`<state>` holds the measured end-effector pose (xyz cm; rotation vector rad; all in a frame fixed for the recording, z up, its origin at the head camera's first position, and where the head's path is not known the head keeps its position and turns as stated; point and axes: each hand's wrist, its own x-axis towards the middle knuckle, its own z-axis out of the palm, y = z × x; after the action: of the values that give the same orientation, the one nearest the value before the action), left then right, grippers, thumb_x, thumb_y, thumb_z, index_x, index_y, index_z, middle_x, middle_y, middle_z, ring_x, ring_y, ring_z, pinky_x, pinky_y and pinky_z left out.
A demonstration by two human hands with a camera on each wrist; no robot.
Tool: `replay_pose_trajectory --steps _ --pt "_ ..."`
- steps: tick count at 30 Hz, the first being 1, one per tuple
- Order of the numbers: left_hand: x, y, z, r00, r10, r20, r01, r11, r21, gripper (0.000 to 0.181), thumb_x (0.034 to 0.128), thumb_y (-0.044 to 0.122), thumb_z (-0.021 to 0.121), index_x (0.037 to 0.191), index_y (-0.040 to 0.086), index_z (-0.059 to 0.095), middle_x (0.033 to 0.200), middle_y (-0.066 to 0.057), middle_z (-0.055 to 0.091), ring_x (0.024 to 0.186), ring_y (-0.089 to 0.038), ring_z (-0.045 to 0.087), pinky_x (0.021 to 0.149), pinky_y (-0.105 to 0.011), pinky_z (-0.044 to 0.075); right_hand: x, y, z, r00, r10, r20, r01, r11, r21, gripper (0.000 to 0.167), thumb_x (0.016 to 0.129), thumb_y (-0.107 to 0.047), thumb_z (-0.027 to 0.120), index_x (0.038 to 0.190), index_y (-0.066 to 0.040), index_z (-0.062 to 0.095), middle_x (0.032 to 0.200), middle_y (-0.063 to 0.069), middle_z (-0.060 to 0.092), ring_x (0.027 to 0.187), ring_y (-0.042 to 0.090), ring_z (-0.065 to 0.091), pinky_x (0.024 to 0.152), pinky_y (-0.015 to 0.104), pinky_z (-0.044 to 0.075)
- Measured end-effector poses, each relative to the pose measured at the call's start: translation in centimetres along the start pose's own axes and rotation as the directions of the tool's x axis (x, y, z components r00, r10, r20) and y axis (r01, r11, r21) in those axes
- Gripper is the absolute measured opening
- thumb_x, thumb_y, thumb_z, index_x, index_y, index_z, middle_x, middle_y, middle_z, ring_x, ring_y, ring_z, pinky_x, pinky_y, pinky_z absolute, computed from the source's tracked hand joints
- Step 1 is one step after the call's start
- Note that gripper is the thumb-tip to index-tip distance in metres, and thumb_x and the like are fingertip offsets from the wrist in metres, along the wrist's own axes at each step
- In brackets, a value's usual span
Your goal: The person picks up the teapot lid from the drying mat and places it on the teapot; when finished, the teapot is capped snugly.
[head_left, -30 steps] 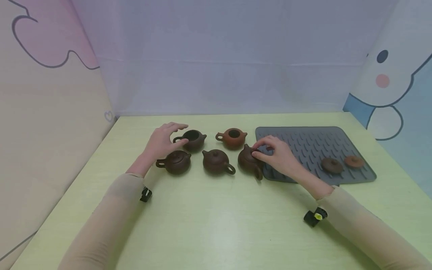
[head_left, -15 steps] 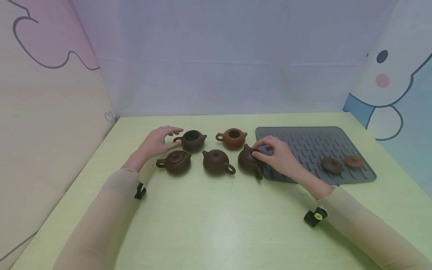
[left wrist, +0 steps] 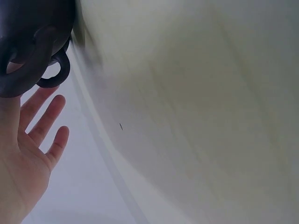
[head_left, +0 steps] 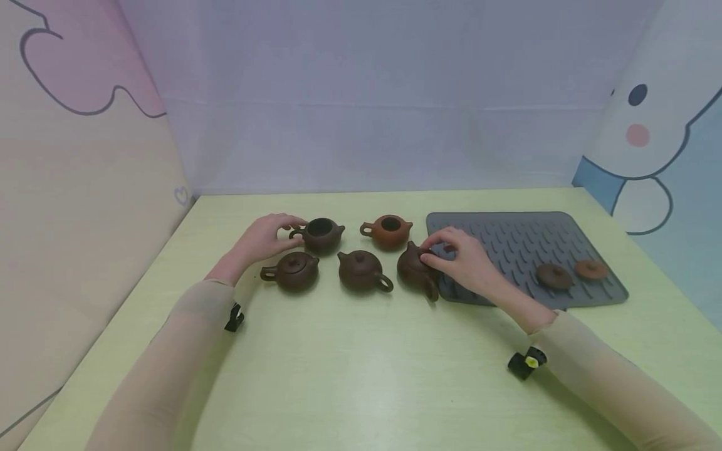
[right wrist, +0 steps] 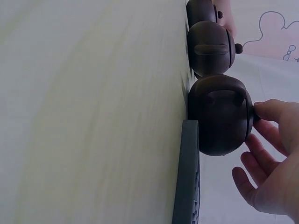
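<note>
Head view:
- Fingers [head_left: 442, 236] of the right hand [head_left: 465, 262] grasp the top of a dark brown teapot [head_left: 414, 269], which sits right of centre with its handle toward the bottom of the frame, at the left edge of a grey mat [head_left: 502, 241].
- Left of centre, the left hand [head_left: 261, 240] reaches the handle side of a lidless dark pot [head_left: 324, 241]; whether its fingers grip the handle, I cannot tell.
- A lidless reddish pot [head_left: 389, 235] stands near the middle of the tabletop [head_left: 361, 363]; lower in the frame are a lidded pot at left [head_left: 299, 274] and a lidded pot at centre [head_left: 361, 272].
- At right, a dark lid [head_left: 554, 277] and a reddish lid [head_left: 591, 270] lie on the mat.

Left wrist view:
- Two dark handles show at upper left; below them three fingers spread loosely, the thumb's hold hidden.

Right wrist view:
- Right of centre, the thumb and forefinger pinch the lid knob [right wrist: 256, 117] of the teapot; the other fingers fan loosely below.
- More pots line up toward the top.
</note>
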<state>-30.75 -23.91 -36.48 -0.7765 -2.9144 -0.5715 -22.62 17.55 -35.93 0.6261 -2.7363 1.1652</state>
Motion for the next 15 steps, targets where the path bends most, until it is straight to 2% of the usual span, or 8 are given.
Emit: replay_pose_trajectory --steps 8,15 --pt "0.04 -0.11 0.02 1.0 -0.005 0.007 0.005 1.0 -0.005 0.044 0.0906 0.029 0.072 0.132 0.016 0.063 0.12 -0.008 0.071 0.11 -0.028 0.064 0.096 -0.049 0.049 -0.09 0.0 -0.1 1.0 -0.017 0.007 0.017 1.0 0.003 0.021 0.091 -0.024 0.072 0.11 -0.016 0.069 0.115 0.004 0.065 0.115 0.027 0.057 0.096 0.044 0.048" --pt "-0.04 -0.06 0.06 0.999 -0.035 0.015 0.035 0.999 -0.007 0.045 0.0907 0.031 0.072 0.133 0.019 0.062 0.113 -0.01 0.073 0.108 -0.028 0.066 0.096 -0.051 0.049 -0.32 0.36 -0.48 0.999 -0.032 0.015 0.032 0.999 -0.024 0.024 0.091 -0.023 0.072 0.113 -0.014 0.068 0.119 0.006 0.065 0.118 0.029 0.057 0.097 0.048 0.05"
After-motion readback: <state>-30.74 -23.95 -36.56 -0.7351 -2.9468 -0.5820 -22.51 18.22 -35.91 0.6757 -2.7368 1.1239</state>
